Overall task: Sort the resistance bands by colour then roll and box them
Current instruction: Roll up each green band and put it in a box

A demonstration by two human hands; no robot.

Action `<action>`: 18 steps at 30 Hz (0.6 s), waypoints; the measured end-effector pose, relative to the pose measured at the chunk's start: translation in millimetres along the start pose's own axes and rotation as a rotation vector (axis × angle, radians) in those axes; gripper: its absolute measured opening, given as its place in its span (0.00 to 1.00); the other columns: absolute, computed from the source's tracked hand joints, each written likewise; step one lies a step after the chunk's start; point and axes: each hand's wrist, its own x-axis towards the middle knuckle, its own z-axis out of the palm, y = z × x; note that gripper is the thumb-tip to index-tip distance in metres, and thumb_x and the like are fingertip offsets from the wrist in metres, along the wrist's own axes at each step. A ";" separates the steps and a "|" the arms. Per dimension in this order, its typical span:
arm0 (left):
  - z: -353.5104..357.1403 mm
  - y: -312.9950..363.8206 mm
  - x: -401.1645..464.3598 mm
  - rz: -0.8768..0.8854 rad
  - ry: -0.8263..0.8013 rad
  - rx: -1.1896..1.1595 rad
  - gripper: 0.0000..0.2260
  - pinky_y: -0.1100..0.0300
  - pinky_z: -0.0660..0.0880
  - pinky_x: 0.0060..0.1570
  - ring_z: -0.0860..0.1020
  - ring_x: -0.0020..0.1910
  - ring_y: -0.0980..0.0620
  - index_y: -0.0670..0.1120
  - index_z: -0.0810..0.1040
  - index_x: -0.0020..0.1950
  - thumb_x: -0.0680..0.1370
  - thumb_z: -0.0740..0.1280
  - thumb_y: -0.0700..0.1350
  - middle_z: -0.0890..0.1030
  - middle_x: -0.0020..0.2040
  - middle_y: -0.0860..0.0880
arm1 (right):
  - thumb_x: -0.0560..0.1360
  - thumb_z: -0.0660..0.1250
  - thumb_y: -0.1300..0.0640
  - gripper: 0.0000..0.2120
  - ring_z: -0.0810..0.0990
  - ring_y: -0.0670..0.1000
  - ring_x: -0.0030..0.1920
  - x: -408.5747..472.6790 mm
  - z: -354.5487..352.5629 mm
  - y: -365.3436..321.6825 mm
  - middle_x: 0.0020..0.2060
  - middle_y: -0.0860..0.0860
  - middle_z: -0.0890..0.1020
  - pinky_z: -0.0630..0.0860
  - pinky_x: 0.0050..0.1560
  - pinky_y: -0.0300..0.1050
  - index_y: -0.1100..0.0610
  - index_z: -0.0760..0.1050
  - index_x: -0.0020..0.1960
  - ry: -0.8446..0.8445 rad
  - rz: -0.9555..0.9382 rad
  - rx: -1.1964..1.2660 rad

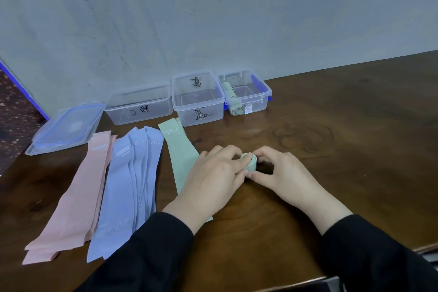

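green band roll sits mid-tabletop between both hands, rolled tight, touching the wood; left hand has fingers curled onto the roll's near and left side, pinching it; right hand curls round the roll's right side, thumb meeting the left thumb at the front; both wear black sleeves; flat green band marked 30 lb lies just left of the roll, partly under the left hand, running from the middle box toward the near edge; purple bands lie in a fanned pile left of it, marked 20 lb; pink bands lie stacked further left, toward the left edge; three clear boxes stand in a row along the far edge by the wall; left box and middle box show black handwriting, no bands seen in them; right box with blue clips holds rolled green bands; clear lid with blue rim lies at the far left corner, beside the left box; wooden table is dark brown
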 end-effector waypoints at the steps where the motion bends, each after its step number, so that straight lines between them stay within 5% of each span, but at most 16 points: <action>1: 0.2 -1.7 -0.4 -0.007 -0.016 -0.002 0.19 0.54 0.71 0.62 0.71 0.63 0.53 0.58 0.70 0.75 0.84 0.60 0.52 0.75 0.68 0.55 | 0.73 0.73 0.38 0.16 0.78 0.36 0.58 0.3 0.0 -0.3 0.52 0.38 0.83 0.76 0.56 0.35 0.39 0.76 0.58 0.002 0.006 0.004; 4: -0.7 -3.9 0.1 -0.060 -0.037 -0.113 0.19 0.52 0.71 0.65 0.71 0.65 0.54 0.59 0.69 0.75 0.84 0.61 0.51 0.75 0.70 0.57 | 0.74 0.72 0.39 0.15 0.79 0.36 0.57 0.7 0.1 -3.0 0.52 0.38 0.83 0.76 0.55 0.35 0.39 0.76 0.58 -0.004 0.009 -0.002; 9: -1.9 -4.0 3.4 -0.294 -0.043 -0.487 0.20 0.61 0.76 0.59 0.76 0.61 0.58 0.59 0.71 0.74 0.81 0.66 0.52 0.77 0.65 0.60 | 0.77 0.71 0.43 0.12 0.79 0.36 0.57 -2.4 -2.9 -7.1 0.52 0.37 0.83 0.75 0.56 0.37 0.39 0.78 0.59 -0.040 0.046 0.105; 13: -9.1 -12.8 9.0 -0.299 -0.088 -0.626 0.10 0.59 0.78 0.57 0.78 0.54 0.61 0.59 0.79 0.61 0.80 0.67 0.53 0.81 0.54 0.62 | 0.78 0.71 0.47 0.11 0.80 0.37 0.54 -4.9 -6.5 -16.5 0.52 0.35 0.83 0.75 0.53 0.35 0.39 0.79 0.59 -0.039 0.067 0.248; 18: -21.5 -22.1 19.4 -0.266 -0.086 -0.773 0.07 0.54 0.80 0.54 0.81 0.49 0.58 0.57 0.82 0.56 0.79 0.70 0.52 0.83 0.48 0.60 | 0.78 0.70 0.49 0.12 0.83 0.43 0.55 -4.8 -12.1 -28.0 0.53 0.41 0.85 0.79 0.58 0.45 0.44 0.81 0.61 -0.019 0.126 0.474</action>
